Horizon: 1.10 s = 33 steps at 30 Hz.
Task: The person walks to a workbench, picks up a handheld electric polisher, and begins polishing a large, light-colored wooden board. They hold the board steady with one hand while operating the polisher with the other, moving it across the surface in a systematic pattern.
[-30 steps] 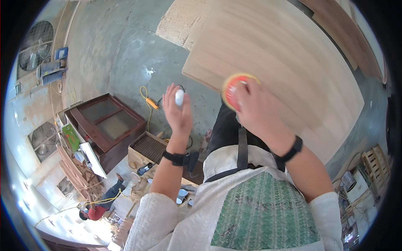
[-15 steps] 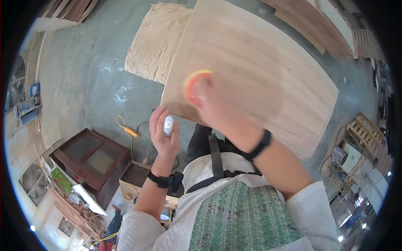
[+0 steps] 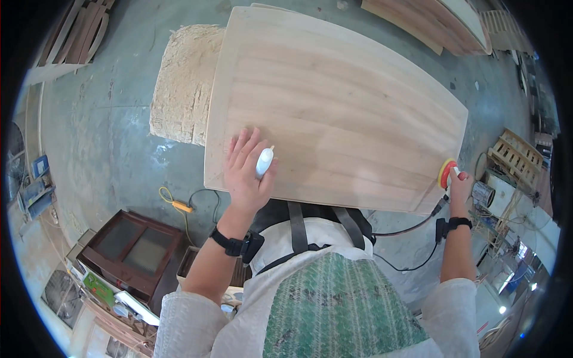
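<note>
A wide pale wooden panel (image 3: pixel 334 113) lies in front of me, its right side sloping. My left hand (image 3: pixel 246 173) rests at its near left part, fingertips on the wood. Between that thumb and fingers is a small white squeeze bottle (image 3: pixel 264 162) with a pointed tip. At the panel's near right corner, my right hand (image 3: pixel 461 186) grips a sander (image 3: pixel 448 173) with a red body and a yellow pad. The pad stands tilted on edge by the corner; whether it touches the wood I cannot tell. A dark hose (image 3: pixel 412 230) trails from the sander toward my waist.
A rough, fibrous tan block (image 3: pixel 182 83) sits by the panel's left edge. On the floor are a yellow cable connector (image 3: pixel 182 206) and a dark red framed cabinet (image 3: pixel 134 238). To the right stands a slatted wooden crate (image 3: pixel 518 156). More wooden boards (image 3: pixel 427 27) lie at the far right.
My right hand has carried the sander from the panel's left part to its near right corner. My left hand, with the bottle, has moved from the near edge onto the panel.
</note>
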Each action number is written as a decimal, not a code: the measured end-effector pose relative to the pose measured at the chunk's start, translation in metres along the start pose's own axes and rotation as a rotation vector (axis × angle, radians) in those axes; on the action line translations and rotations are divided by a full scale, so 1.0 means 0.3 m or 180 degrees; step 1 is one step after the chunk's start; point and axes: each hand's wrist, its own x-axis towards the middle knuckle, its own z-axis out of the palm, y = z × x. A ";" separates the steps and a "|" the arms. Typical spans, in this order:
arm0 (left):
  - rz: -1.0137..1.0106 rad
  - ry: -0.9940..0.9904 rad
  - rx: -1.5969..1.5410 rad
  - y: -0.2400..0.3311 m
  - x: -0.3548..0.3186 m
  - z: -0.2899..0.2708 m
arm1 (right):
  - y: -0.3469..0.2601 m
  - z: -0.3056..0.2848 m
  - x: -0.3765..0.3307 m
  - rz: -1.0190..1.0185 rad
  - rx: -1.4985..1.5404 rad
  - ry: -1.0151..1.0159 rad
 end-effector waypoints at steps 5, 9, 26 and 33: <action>0.0035 0.0075 -0.0398 0.007 -0.020 0.005 | -0.299 0.047 -0.117 -0.1084 0.0229 -0.0040; 0.0018 0.0401 -0.0632 -0.004 -0.056 0.026 | -0.846 0.101 -0.485 -0.2852 0.0025 -0.0329; -0.0828 0.0922 0.0343 0.005 0.016 0.051 | -1.367 0.174 -0.796 -0.4027 0.0144 -0.1322; -0.0458 0.0322 0.0440 0.004 0.169 0.066 | -0.817 0.030 -0.396 -0.2347 -0.0185 -0.0709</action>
